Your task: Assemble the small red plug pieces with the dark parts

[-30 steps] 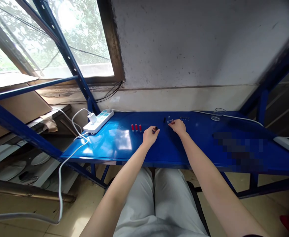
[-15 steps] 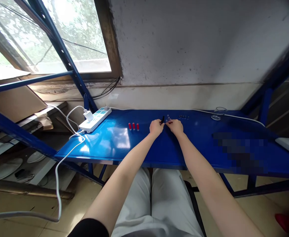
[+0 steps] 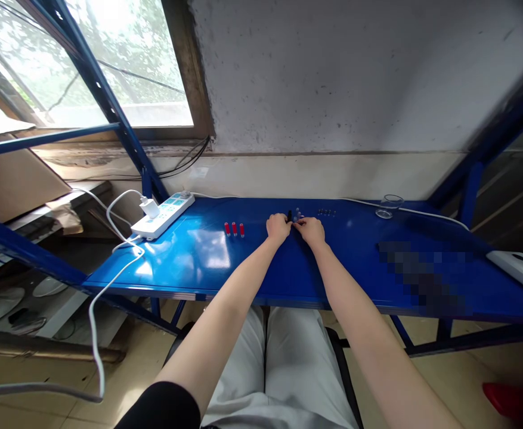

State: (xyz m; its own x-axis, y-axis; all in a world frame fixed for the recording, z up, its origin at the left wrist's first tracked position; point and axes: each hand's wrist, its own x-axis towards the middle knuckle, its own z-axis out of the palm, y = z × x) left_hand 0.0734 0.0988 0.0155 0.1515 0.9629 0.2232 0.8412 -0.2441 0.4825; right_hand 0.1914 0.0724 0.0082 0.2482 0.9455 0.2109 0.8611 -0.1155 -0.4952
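Three red pieces [image 3: 234, 229] stand lined up on the blue bench [image 3: 198, 256], a dark row [image 3: 326, 211] lies untouched at right; between them the left hand [image 3: 278, 227] has its grip on a small black piece [image 3: 290, 215]; the right hand [image 3: 311, 229], grip clenched, meets it, contents too small to tell.

Table [image 3: 198, 256] x1. Red pieces [image 3: 234, 229] x3, in a row nr far edge. Power strip [image 3: 163, 215] x1 w/ white plug [image 3: 149, 208] x1, far-left corner. Glass [image 3: 388, 207] x1, far edge. Black piece [image 3: 289, 215] x1. Small dark bits [image 3: 326, 212]: too small to count. Hands x2: left hand [image 3: 278, 228], right hand [image 3: 311, 230].
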